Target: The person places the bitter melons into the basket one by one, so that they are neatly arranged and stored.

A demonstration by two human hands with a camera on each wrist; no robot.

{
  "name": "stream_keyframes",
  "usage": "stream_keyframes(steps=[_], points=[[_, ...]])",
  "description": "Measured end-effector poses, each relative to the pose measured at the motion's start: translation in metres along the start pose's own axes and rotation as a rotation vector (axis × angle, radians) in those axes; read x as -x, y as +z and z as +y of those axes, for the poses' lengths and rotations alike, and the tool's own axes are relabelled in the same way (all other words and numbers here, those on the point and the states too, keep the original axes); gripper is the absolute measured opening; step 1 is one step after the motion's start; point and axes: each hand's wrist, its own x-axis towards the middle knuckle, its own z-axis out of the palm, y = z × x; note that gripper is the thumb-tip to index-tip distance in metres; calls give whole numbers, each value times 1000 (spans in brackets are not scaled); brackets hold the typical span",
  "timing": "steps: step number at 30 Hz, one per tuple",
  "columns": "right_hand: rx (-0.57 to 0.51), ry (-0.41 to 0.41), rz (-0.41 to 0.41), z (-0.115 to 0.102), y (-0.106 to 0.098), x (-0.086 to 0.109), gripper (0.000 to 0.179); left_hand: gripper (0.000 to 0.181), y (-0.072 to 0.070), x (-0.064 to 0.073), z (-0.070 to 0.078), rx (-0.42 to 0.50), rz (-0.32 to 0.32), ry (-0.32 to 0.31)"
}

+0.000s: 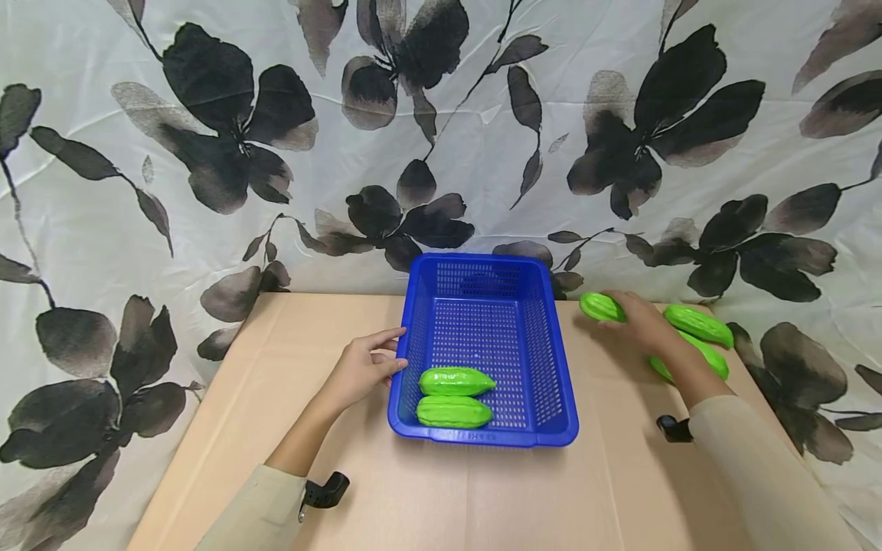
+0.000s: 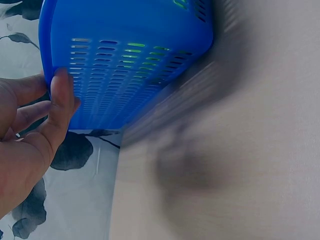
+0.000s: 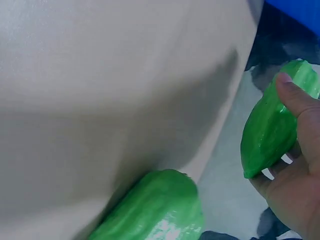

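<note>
A blue plastic basket point(image 1: 569, 413) stands at the middle of the table, with two glossy, ribbed green bitter melons point(image 1: 455, 412) lying side by side at its near end. My left hand point(image 1: 364, 369) grips the basket's left rim between thumb and fingers; in the left wrist view the hand point(image 2: 37, 117) is at the slotted wall. To the right of the basket, my right hand point(image 1: 644, 325) holds another bitter melon point(image 1: 601, 307), lifted off the table. In the right wrist view, thumb and fingers wrap around this bitter melon point(image 3: 270, 127).
Two more bitter melons point(image 1: 699, 324) lie at the table's right side, partly behind the right forearm. The light wooden table point(image 1: 441, 497) ends at a white cloth point(image 1: 510, 168) with dark flowers. Both wrists carry small black cameras point(image 1: 327, 490).
</note>
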Motion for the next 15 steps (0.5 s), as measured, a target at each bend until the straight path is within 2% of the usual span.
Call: stream_keyframes(steps=[5,15], points=[[-3,-43,29,-16,-8,5,66,58,0,1,0,-1,-4,3],[-44,-13,-8,-48,-25,5,73,58,-1,0,2,-6,-7,-2]])
